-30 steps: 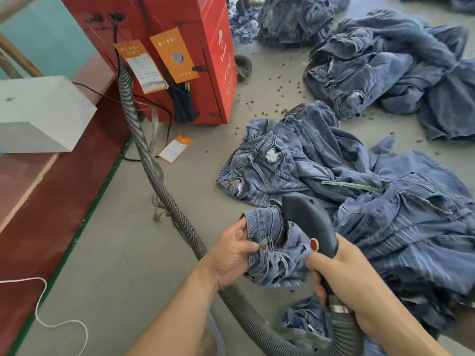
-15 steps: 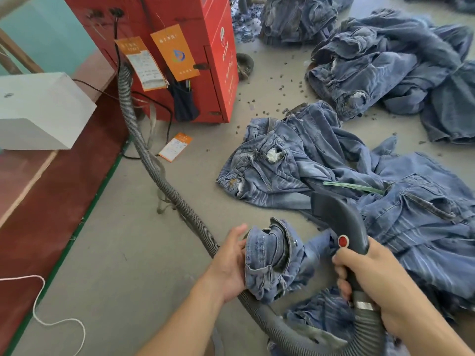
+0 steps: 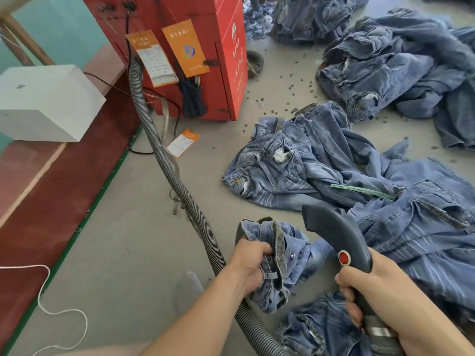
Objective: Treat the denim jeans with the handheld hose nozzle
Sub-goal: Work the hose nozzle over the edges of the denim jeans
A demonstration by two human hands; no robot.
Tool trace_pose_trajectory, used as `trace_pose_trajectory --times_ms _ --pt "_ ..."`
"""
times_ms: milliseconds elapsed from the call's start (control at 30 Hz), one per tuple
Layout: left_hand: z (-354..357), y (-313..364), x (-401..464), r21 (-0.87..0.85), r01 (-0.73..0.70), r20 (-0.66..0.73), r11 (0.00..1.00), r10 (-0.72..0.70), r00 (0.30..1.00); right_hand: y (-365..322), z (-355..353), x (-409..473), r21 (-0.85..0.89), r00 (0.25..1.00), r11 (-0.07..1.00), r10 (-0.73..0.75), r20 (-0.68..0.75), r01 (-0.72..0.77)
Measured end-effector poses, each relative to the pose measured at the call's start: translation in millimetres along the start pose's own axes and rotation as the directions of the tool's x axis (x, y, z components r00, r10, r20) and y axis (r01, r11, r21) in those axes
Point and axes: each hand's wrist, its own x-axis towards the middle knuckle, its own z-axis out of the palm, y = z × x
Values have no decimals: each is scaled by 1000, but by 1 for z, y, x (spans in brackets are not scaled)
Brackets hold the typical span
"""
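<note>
My left hand (image 3: pixel 248 265) grips a bunched fold of blue denim jeans (image 3: pixel 288 255) just above the floor. My right hand (image 3: pixel 365 283) is closed around the handle of a dark grey hose nozzle (image 3: pixel 331 232) with a red button. The nozzle's mouth points up and left, a little apart from the bunched denim. Its grey ribbed hose (image 3: pixel 164 160) runs across the floor to a red machine (image 3: pixel 205 47). More of the same jeans spread to the right, under my right arm.
Other jeans lie on the concrete floor: one pair (image 3: pixel 295 165) beyond the nozzle, a heap (image 3: pixel 398 65) at the upper right. A white box (image 3: pixel 43 104) sits on a red ledge at left. Small dark scraps dot the floor. A white cord (image 3: pixel 51 312) loops at lower left.
The nozzle has pulled back to the right, away from the bunched denim. My left hand has regripped the fold, closing its fingers around it.
</note>
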Motion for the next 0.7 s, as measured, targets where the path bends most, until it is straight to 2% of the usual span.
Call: trace_pose_trajectory --times_ms 100,200,267,400,500,567,633,700 --pt "-1 6 -8 -52 -36 141 998 43 989 -1 1 1 -6 1000 1000 2 18 -2" --pt "3 8 -9 47 -223 105 974 218 970 -2 5 0 -14 999 1000 -3 36 4" --pt "4 8 -5 77 -285 94 955 278 956 -5 7 -3 -8 999 1000 -9 49 9" --pt "0 12 0 146 -346 112 927 332 937 -9 12 -10 -101 995 994 -42 88 51" --pt "2 6 -1 155 -342 169 927 316 933 -8 25 -4 -162 993 985 -49 107 66" --pt "1 3 -3 146 -306 155 941 284 946 -7 27 7 -97 997 994 -46 58 52" --pt "-4 5 -4 125 -271 170 954 249 954 -6 19 16 39 1000 999 -27 -14 27" --pt "-10 9 -3 78 -241 206 967 221 953 -4 7 14 141 1000 990 -5 -8 6"
